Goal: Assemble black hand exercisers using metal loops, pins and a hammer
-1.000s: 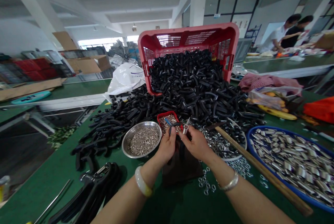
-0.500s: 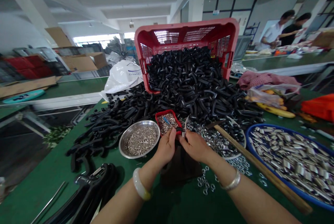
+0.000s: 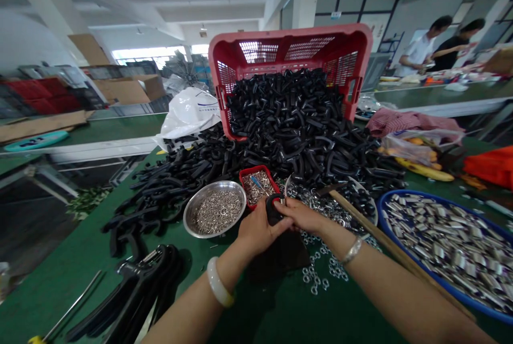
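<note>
The left hand [image 3: 256, 231] grips a curved black part [image 3: 272, 208], its fingers wrapped about it. The right hand [image 3: 300, 216] meets it from the other side, thumb and fingers pinched on the same part; a small coiled spring [image 3: 282, 201] shows at those fingertips, though how it sits is too small to tell. The black part is held in front of a red tray [image 3: 256, 167] of small metal pieces, above a dark block [image 3: 280, 258] on the green table [image 3: 80, 258].

Left of the tray stands a metal bowl [image 3: 189, 213] of tiny silvery pieces. Behind, a tilted red crate [image 3: 288, 35] spills a heap of black pieces [image 3: 296, 119] onto the table. Loose metal rings [image 3: 315, 280] lie near the right forearm. A hammer [image 3: 352, 212] slants between that forearm and a blue basin [image 3: 383, 226] filled with shiny metal pieces. At the near left, black-handled tools [image 3: 138, 290] lie bunched beside a screwdriver [image 3: 74, 304].
</note>
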`<state>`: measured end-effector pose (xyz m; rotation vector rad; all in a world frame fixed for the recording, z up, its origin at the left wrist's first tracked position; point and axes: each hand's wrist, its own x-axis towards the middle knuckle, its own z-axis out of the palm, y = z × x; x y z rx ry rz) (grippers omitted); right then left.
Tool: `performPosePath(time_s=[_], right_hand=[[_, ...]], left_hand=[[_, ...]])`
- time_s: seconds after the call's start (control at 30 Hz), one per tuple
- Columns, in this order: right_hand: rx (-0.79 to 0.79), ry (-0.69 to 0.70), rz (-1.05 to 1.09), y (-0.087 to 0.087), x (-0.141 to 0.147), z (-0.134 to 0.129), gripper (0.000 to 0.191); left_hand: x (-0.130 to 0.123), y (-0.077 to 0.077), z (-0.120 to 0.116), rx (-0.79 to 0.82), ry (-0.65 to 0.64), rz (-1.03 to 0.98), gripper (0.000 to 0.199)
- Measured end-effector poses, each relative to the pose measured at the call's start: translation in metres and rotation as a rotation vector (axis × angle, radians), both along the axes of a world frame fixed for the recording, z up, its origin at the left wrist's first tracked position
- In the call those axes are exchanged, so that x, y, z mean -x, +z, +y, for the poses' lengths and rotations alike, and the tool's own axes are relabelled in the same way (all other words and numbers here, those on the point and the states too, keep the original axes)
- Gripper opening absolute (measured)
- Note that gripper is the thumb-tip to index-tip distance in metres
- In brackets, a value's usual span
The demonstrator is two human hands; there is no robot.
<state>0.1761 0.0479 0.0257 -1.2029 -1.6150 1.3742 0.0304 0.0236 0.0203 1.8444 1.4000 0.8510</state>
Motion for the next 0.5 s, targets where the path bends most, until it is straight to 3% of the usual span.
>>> performPosePath(time_s=[0.13,0.23,0.3,0.4,0.5], right_hand=[[0.282,-0.121,0.308,-0.015,0.015,-0.011,0.029],[0.283,-0.142,0.352,-0.020,0.021,-0.015,0.027],[0.134,-0.077,0.071,-0.017,0.016,-0.010,0.037],[-0.218,-0.043,-0.709,-0.003,0.002,0.013,0.055],[-0.388,-0.043,-1.009,0.012,0.000,0.045,0.036]], left_hand=[[-0.003,0.001,-0.007,-0.091,0.094,0.164,0.103],[-0.004,-0.002,-0.007,-0.124,0.114,0.236,0.106],[-0.001,-0.003,-0.006,-0.125,0.073,0.301,0.103],[0.003,-0.005,-0.003,-0.117,-0.056,0.452,0.103],[0.002,-0.007,0.004,-0.161,-0.185,0.625,0.107]])
